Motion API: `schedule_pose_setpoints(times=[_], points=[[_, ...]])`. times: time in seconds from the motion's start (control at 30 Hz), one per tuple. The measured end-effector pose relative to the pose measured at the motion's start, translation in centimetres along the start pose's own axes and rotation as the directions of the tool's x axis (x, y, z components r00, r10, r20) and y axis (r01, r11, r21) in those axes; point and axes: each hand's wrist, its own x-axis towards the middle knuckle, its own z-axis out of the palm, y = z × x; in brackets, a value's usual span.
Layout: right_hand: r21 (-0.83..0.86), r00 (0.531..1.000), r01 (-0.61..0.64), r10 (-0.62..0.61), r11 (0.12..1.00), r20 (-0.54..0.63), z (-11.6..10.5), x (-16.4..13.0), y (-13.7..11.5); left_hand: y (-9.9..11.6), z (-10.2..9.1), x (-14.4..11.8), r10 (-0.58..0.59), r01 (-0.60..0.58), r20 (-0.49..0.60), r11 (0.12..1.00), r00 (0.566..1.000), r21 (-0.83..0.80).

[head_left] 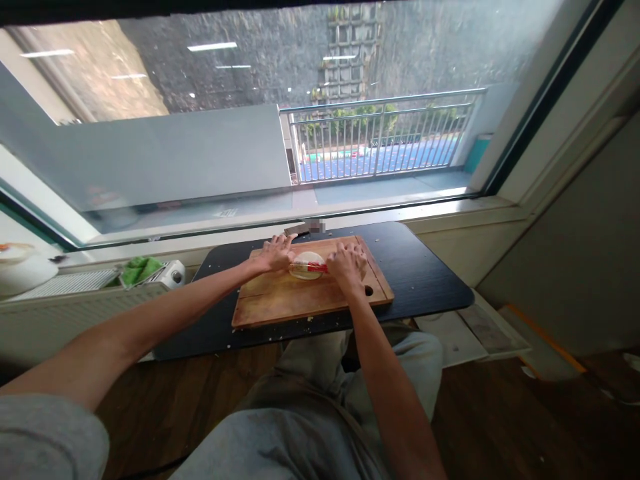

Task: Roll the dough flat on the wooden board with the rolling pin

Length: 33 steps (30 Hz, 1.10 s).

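A round, flat piece of pale dough (pixel 306 274) lies on a wooden cutting board (pixel 285 303). Across the dough runs a thin rod with a red-and-white label (pixel 316 267), used like a rolling pin. My left hand (pixel 276 254) is at the rod's left end, thumb toward the dough and fingers bent over the board. My right hand (pixel 349 264) is closed around the right end, knuckles up. Both hands hide the rod's ends. Behind the board, close to the left hand, lies a grey flat-bladed object (pixel 297 229), its far end blurred.
The board rests on a small black table (pixel 420 273) with scattered crumbs, below a large window (pixel 210 153). At left stands a white radiator (pixel 75 313) with a green cloth (pixel 140 270) and a white container (pixel 25 269) on top. My legs are under the table's near edge.
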Motion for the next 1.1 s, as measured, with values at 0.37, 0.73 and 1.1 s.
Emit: schedule_pose_setpoints(times=[0.37,0.73,1.1], points=[[-0.048,0.994,0.069,-0.073,0.996,-0.082,1.1,-2.0,0.8,0.6,0.5,-8.1,0.190,-0.185,-0.032,0.975,0.981,0.119],[-0.033,0.997,0.044,-0.047,0.998,-0.067,1.4,-1.5,0.4,1.5,-1.3,-4.9,-0.023,0.024,-0.019,0.998,1.000,0.062],[-0.019,0.999,0.007,-0.007,1.000,0.032,1.2,0.1,0.0,4.4,-1.5,-0.6,0.152,-0.148,0.077,0.987,0.985,-0.066]])
